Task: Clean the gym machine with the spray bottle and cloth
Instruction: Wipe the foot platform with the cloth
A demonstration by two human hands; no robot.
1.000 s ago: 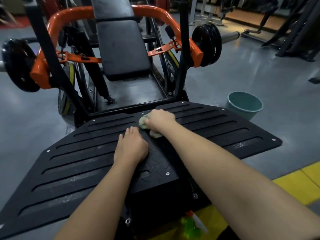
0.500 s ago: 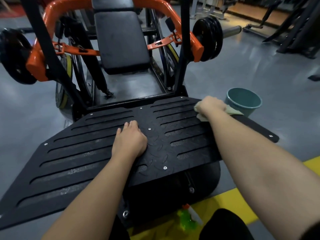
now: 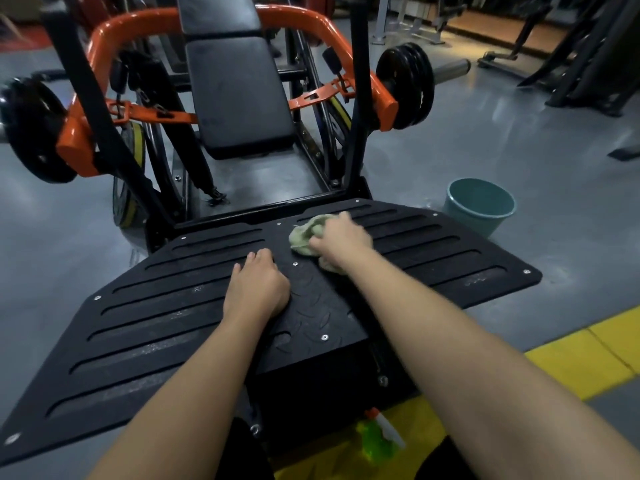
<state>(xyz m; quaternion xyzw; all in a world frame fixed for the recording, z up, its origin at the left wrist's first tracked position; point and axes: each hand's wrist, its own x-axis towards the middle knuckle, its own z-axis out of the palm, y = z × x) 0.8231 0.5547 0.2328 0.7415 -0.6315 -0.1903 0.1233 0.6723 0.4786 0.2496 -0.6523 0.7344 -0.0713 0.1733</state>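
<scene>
Your right hand (image 3: 341,239) is swinging back from the right edge of the footplate (image 3: 173,306) to its centre in the head view, gripping the green cloth (image 3: 304,235) | left hand (image 3: 258,289) is resting flat, fingers straight | you're mid-wipe; next, be working leftward | spray bottle (image 3: 377,441) is sitting on the yellow stripe | teal bucket (image 3: 479,206): contents unclear

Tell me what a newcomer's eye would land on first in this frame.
The right hand grips a pale green cloth against the far middle of the black footplate, with the left hand resting flat beside it. Behind them, the bright orange frame arches around the black seat pad; a teal bucket stands on the floor to the right.
</scene>
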